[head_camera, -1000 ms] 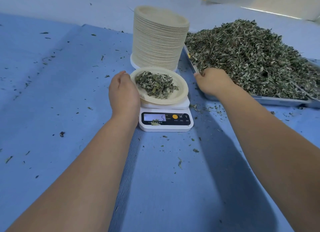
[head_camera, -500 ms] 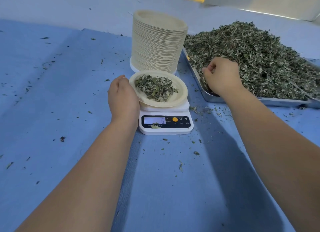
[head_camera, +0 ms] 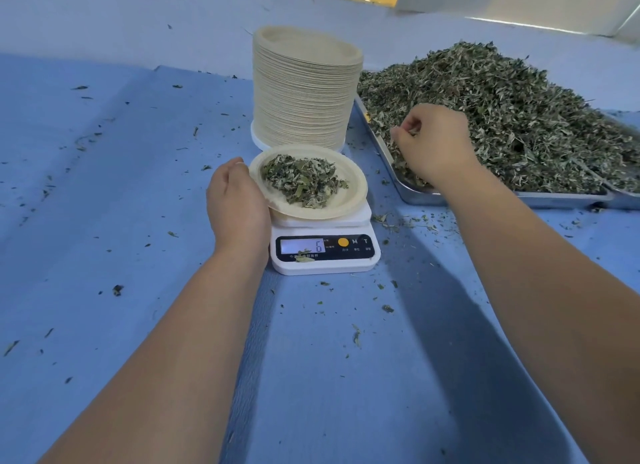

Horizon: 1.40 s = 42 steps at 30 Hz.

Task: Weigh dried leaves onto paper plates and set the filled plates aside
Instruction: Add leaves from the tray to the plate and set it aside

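On the desk [head_camera: 121,203], left grip [head_camera: 239,203] curls round the plate [head_camera: 353,200] rim, likely steadying it on the scale [head_camera: 325,255]; right grip [head_camera: 436,141] pinches leaves [head_camera: 502,117] beneath it, probably to top up.

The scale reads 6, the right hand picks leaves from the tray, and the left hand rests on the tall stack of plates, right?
Not quite: in the head view the left hand is at the rim of the filled paper plate on the scale, not on the stack of plates. The rest holds.
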{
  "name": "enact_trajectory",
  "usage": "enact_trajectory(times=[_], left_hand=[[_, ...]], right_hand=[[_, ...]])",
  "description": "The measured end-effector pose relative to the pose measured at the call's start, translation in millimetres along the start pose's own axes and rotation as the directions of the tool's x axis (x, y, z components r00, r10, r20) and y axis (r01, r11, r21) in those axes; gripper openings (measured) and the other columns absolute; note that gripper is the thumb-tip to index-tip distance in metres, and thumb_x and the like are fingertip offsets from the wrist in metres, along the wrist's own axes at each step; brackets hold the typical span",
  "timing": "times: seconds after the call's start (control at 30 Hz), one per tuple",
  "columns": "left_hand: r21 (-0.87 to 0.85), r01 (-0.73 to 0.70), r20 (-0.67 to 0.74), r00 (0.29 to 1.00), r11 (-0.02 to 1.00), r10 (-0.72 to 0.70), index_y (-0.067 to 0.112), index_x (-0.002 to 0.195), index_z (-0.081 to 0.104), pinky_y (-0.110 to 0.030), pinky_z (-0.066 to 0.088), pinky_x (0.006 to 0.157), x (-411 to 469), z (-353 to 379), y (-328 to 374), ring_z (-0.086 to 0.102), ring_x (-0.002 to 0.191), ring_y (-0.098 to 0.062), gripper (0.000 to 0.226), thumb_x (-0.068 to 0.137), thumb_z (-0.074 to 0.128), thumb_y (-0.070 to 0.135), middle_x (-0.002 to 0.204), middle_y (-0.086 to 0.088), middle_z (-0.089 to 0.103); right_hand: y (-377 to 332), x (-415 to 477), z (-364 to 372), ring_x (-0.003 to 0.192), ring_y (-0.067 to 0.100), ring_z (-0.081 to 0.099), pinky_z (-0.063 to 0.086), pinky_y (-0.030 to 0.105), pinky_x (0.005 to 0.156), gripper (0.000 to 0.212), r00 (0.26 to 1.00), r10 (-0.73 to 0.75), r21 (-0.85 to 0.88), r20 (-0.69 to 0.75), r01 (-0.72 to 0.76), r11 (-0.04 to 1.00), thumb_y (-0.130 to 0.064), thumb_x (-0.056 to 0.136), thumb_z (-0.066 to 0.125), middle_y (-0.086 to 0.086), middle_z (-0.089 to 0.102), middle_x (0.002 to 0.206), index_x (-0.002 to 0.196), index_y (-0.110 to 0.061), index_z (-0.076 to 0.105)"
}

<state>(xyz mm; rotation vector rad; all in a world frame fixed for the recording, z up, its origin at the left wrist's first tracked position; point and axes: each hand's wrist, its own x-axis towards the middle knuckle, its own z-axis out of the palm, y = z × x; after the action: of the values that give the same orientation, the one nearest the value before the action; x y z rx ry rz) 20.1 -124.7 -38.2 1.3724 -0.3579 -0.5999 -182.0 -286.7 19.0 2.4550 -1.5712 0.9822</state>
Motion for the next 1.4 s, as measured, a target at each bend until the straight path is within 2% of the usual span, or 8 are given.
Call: enact_trajectory(times=[0.17,0.3,0.47,0.57,0.73,0.83,1.03,1.4], left_hand=[[-0.007,-0.007,0.000,1.000,1.000,0.007,0.022,0.138,0.062,-0.028,0.039,0.109,0,0,0,0.052,0.126,-0.007,0.040,0.103,0.045,0.029,0.138,0.012,0.058],[-0.002,-0.012,-0.003,1.000,1.000,0.012,0.021,0.138,0.062,-0.028,0.039,0.109,0,-1,0,0.054,0.126,-0.007,0.040,0.103,0.045,0.028,0.135,0.013,0.060],[0.000,-0.010,-0.012,1.000,1.000,0.010,0.021,0.136,0.063,-0.025,0.040,0.101,0,-1,1,0.055,0.122,-0.007,0.038,0.103,0.046,0.027,0.130,0.013,0.061],[-0.021,0.002,-0.013,1.000,1.000,-0.002,0.020,0.134,0.065,-0.026,0.042,0.104,0,-1,2,0.056,0.121,-0.008,0.037,0.103,0.046,0.026,0.128,0.012,0.063],[-0.014,-0.002,-0.011,1.000,1.000,0.002,0.020,0.134,0.064,-0.027,0.042,0.103,0,0,1,0.056,0.122,-0.009,0.037,0.102,0.046,0.026,0.131,0.010,0.063],[-0.010,-0.001,-0.008,1.000,1.000,0.001,0.021,0.135,0.063,-0.026,0.040,0.103,0,0,1,0.055,0.122,-0.008,0.037,0.103,0.045,0.027,0.132,0.012,0.062],[-0.002,-0.012,-0.012,1.000,1.000,0.012,0.020,0.136,0.063,-0.023,0.036,0.097,-1,0,2,0.053,0.120,-0.006,0.038,0.103,0.045,0.026,0.128,0.013,0.060],[0.010,-0.013,0.001,1.000,1.000,0.013,0.020,0.132,0.065,-0.025,0.040,0.100,-1,-1,2,0.056,0.121,-0.009,0.037,0.101,0.046,0.025,0.127,0.012,0.062]], right_hand=[[-28,-1,-21,0.085,0.018,0.060,0.040,0.024,0.075,0.024,0.995,-0.087,0.061,-0.057,0.091,0.994,-0.036,0.095,0.065,-0.001,0.066,0.088,0.089,-0.013,0.068],[-64,-9,-30,0.072,0.001,0.054,0.039,0.009,0.066,0.021,0.987,-0.159,0.188,0.015,0.153,0.970,-0.039,0.093,0.068,-0.014,0.062,0.078,0.084,-0.020,0.068],[-87,-28,-14,0.082,0.003,0.061,0.053,0.023,0.076,0.013,0.930,-0.276,0.255,0.241,0.213,0.943,-0.038,0.091,0.071,-0.014,0.066,0.086,0.092,-0.025,0.071],[-87,-31,-7,0.086,0.008,0.061,0.049,0.027,0.077,0.016,0.918,-0.263,0.241,0.295,0.195,0.951,-0.038,0.094,0.066,-0.012,0.066,0.089,0.098,-0.023,0.073],[-85,-29,-9,0.080,0.001,0.059,0.047,0.018,0.071,0.014,0.953,-0.158,0.314,0.260,0.071,0.947,-0.027,0.096,0.062,-0.014,0.066,0.087,0.101,-0.023,0.074],[-87,-28,-14,0.081,0.007,0.066,0.057,0.026,0.075,0.012,0.967,-0.101,0.431,0.235,-0.010,0.902,-0.022,0.093,0.066,-0.008,0.070,0.089,0.101,-0.022,0.075],[-87,-28,-11,0.083,0.008,0.066,0.057,0.031,0.086,0.014,0.966,-0.096,0.396,0.241,-0.008,0.918,-0.021,0.091,0.070,-0.009,0.070,0.090,0.104,-0.020,0.075],[-54,-44,-9,0.083,-0.015,0.060,0.044,0.003,0.076,0.021,0.999,0.011,0.468,0.031,-0.025,0.883,-0.022,0.093,0.061,-0.025,0.067,0.091,0.107,-0.028,0.075]])
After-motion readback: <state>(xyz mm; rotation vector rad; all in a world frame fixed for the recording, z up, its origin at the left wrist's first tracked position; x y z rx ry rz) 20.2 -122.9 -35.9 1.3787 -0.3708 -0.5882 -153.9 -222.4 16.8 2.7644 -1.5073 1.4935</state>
